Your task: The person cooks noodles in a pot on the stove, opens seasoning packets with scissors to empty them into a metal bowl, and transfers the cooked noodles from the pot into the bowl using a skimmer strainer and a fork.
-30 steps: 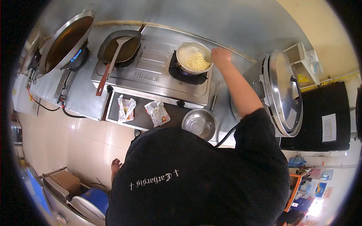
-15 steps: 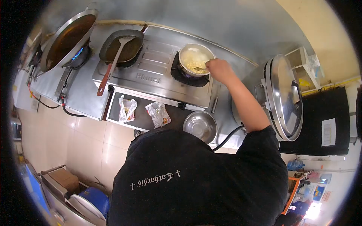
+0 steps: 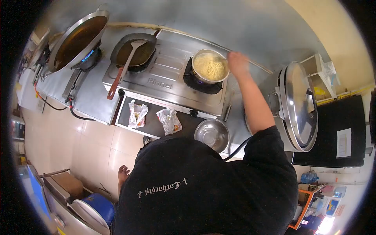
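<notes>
My right hand is raised at the right rim of a small light-coloured pot and smeared by motion. Its fingers look closed, but whatever is in them is hidden in the blur. Pale yellow noodle-like food fills the pot, which stands on the right burner of a steel two-burner stove. Low on my left side hangs my left hand, holding nothing, its fingers loosely curled and apart.
A square pan carries a spatula. Left of it a large wok of brown liquid sits over blue flame. Opened packets and a steel bowl lie in front. A big lidded steel pot stands right.
My right hand has moved up and outward from the pot's rim, and the metal utensil seen in it no longer shows. My left hand has come into view. The whole view has shifted slightly.
</notes>
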The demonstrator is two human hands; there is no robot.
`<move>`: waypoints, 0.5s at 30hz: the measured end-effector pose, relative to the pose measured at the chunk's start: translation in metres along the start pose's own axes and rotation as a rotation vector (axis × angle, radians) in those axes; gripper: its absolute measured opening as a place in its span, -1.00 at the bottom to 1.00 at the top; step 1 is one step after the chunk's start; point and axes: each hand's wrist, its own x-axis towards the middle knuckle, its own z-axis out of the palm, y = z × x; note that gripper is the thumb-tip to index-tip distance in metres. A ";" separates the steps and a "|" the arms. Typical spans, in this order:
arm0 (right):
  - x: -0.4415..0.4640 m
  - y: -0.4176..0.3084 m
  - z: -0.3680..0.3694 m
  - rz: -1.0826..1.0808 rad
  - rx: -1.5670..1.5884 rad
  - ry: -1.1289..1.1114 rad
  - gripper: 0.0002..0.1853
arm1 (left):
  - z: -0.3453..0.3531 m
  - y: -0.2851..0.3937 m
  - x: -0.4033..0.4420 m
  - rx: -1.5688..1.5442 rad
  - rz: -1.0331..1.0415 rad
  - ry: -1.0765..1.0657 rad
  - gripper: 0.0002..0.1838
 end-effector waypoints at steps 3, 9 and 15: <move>0.007 0.016 0.003 0.077 -0.159 0.186 -0.81 | -0.036 -0.064 0.042 0.116 0.002 -0.080 -0.66; 0.023 0.014 0.078 -0.034 0.004 0.031 -0.82 | -0.044 -0.083 0.040 0.735 0.110 -0.137 -0.68; 0.005 0.006 0.039 -0.107 0.269 -0.183 -0.88 | -0.043 -0.086 0.036 0.841 0.162 -0.160 -0.69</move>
